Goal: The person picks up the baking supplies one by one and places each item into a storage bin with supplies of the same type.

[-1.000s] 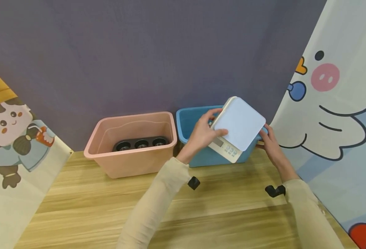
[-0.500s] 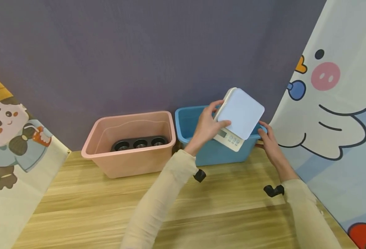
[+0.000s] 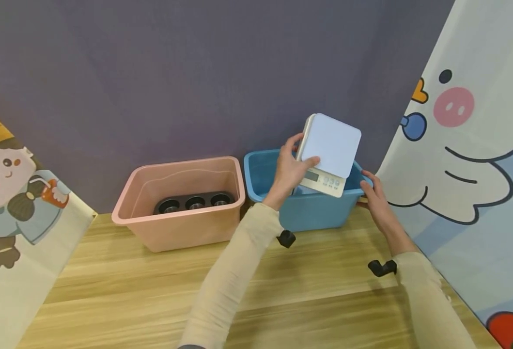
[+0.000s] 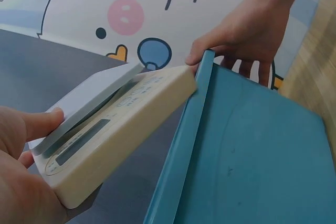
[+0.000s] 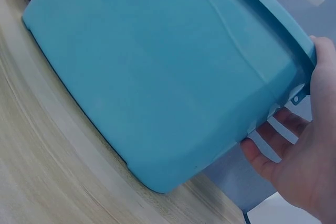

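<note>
My left hand [image 3: 289, 169] grips a white kitchen scale [image 3: 331, 145] by its left side, thumb on the top plate and fingers behind. The scale [image 4: 121, 129] is tilted over the blue bin [image 3: 321, 213], its display and buttons facing me. In the left wrist view its lower corner overlaps the bin's rim. At the bin's right end my right hand [image 3: 377, 198] holds the rim, thumb on top. In the right wrist view the right hand's fingers [image 5: 268, 145] curl under the rim against the outer wall.
A pink bin [image 3: 186, 230] stands left of the blue one, with a dark muffin tin [image 3: 195, 201] inside. Both bins are on a wood-grain table [image 3: 151, 300], against a grey back wall [image 3: 186, 77]. Cartoon-printed panels [image 3: 478, 160] flank both sides.
My left hand has lifted the scale up and slightly away from me, turning it more upright, so it shows more above the blue bin. The right hand has stayed at the rim.
</note>
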Demonstrator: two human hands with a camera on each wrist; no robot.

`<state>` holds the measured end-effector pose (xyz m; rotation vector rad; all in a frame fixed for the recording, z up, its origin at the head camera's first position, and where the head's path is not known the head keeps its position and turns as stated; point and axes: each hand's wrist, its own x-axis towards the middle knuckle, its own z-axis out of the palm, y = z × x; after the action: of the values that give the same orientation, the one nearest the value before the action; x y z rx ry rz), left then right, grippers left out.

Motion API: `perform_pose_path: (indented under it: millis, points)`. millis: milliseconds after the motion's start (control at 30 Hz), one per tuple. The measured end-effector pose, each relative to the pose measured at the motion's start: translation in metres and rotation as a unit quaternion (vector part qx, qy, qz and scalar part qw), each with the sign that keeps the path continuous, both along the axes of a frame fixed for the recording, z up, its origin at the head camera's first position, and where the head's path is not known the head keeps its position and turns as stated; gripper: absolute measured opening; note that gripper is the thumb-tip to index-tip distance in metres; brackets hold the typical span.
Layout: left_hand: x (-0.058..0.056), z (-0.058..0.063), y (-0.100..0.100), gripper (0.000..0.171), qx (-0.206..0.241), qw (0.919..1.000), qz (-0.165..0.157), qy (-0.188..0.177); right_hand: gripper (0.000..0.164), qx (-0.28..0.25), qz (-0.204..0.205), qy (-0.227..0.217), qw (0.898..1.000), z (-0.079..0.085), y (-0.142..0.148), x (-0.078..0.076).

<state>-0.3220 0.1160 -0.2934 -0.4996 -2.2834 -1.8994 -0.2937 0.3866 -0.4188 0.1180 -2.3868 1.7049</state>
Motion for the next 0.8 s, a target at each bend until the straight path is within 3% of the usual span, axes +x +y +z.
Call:
perform_pose_path:
  millis: [233,367,633,800]
  points:
    - [-0.005,-0.001,0.007,0.069,0.009,0.9991,0.036,0.023,0.06,0.001,-0.005,0.004,1.0,0.0,-0.003,0.001]
    - [-0.011,-0.004,0.011,0.068,-0.006,0.9988,0.033,0.035,0.059,0.002,-0.007,0.008,1.0,0.001,-0.003,0.001]
    - [-0.019,-0.025,0.014,0.068,-0.126,0.992,0.003,-0.003,0.06,-0.006,-0.004,0.009,1.0,0.0,-0.003,0.0]
    - [-0.021,-0.036,0.01,0.067,-0.209,0.9772,-0.027,-0.022,0.061,-0.019,0.0,0.007,1.0,0.011,-0.011,0.01]
